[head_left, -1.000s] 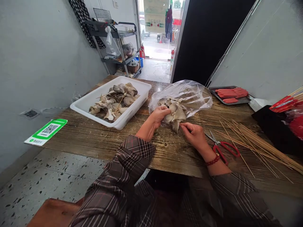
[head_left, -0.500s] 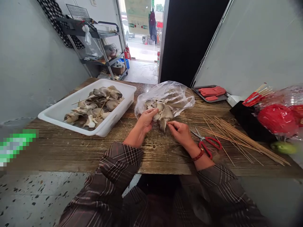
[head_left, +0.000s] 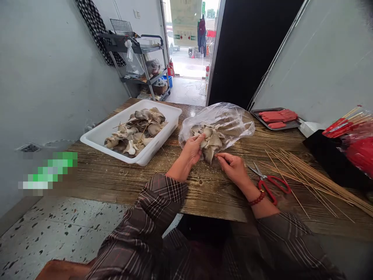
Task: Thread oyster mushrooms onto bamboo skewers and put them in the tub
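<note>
My left hand [head_left: 192, 151] is closed on a cluster of grey-brown oyster mushrooms [head_left: 212, 143], thumb on top, at the mouth of a clear plastic bag [head_left: 233, 120]. My right hand [head_left: 233, 167] is pinched at the cluster's lower right edge; whatever its fingertips hold is too small to make out. More oyster mushrooms [head_left: 132, 132], some with thin bamboo skewers among them, lie in a white plastic tub [head_left: 142, 158] on the left. Red-handled scissors [head_left: 269, 179] rest just right of my right hand, blades partly apart.
Loose bamboo skewers [head_left: 309, 175] spread over the right side of the wooden table [head_left: 116, 186]. Behind them stand a black tray [head_left: 275, 126] of pink-red sticks and a black box [head_left: 329, 159] with red-wrapped skewers. A grey shelf cart [head_left: 145, 81] stands by the doorway.
The whole scene has shifted rightward in view as my head turned left. Both hands keep nearly the same place at the mushroom cluster.
</note>
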A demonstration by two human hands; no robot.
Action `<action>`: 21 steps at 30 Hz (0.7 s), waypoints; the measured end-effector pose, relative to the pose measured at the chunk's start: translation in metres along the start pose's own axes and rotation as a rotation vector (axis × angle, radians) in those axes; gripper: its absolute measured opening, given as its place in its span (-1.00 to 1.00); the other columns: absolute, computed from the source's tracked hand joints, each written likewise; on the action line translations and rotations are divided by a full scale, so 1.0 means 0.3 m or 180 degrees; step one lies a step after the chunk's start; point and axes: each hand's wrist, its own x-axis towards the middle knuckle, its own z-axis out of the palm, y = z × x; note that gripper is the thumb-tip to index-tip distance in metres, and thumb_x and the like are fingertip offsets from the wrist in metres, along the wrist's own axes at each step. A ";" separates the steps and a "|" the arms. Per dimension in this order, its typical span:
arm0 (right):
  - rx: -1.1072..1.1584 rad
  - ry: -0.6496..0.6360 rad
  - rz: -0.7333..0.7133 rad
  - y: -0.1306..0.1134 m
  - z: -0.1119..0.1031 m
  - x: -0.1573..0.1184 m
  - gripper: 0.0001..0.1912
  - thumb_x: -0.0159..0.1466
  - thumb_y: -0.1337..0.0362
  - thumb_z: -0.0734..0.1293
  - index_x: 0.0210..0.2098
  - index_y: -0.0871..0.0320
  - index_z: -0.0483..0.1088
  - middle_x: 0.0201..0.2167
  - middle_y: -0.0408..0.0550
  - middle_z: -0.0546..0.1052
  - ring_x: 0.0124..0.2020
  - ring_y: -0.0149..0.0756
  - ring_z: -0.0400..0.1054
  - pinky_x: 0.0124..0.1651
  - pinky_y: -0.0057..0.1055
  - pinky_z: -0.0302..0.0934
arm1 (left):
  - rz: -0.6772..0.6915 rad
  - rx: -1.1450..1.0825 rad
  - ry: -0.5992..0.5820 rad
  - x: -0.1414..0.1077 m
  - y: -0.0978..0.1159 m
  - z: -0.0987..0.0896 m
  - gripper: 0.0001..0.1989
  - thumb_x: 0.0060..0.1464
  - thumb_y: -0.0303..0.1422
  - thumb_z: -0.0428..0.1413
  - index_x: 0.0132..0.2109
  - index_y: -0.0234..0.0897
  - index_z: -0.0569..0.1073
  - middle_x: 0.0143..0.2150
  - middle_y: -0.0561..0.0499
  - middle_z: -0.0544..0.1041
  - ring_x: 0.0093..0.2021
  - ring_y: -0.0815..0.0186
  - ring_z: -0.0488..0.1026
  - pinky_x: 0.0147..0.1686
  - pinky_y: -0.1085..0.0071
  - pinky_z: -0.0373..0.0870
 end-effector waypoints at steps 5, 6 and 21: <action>-0.0019 0.0118 -0.0083 -0.001 0.005 -0.003 -0.71 0.30 0.19 0.25 -0.24 0.18 0.58 -0.46 -0.04 0.62 -0.42 -0.24 0.50 -0.33 -0.39 0.30 | -0.0052 0.0048 0.0011 0.001 -0.006 -0.004 -0.76 -0.17 -0.34 0.37 -0.40 -0.36 0.49 -0.55 0.07 0.50 -0.56 0.47 0.38 -0.51 0.53 0.29; -0.0033 0.0154 -0.0093 -0.001 0.007 -0.004 -0.72 0.30 0.19 0.25 -0.25 0.17 0.58 -0.44 -0.03 0.63 -0.41 -0.23 0.50 -0.32 -0.38 0.31 | -0.0051 0.0055 0.0017 0.002 -0.008 -0.006 -0.76 -0.18 -0.34 0.37 -0.40 -0.37 0.49 -0.55 0.08 0.50 -0.57 0.47 0.38 -0.53 0.54 0.26; -0.0229 0.0336 -0.0146 -0.007 0.020 -0.002 -0.72 0.31 0.16 0.22 -0.33 0.11 0.54 -0.39 -0.02 0.63 -0.37 -0.22 0.49 -0.29 -0.37 0.28 | -0.0020 0.0118 0.0003 -0.023 -0.010 0.022 -0.69 -0.30 -0.31 0.42 -0.44 -0.38 0.50 -0.56 0.06 0.49 -0.57 0.46 0.35 -0.51 0.49 0.23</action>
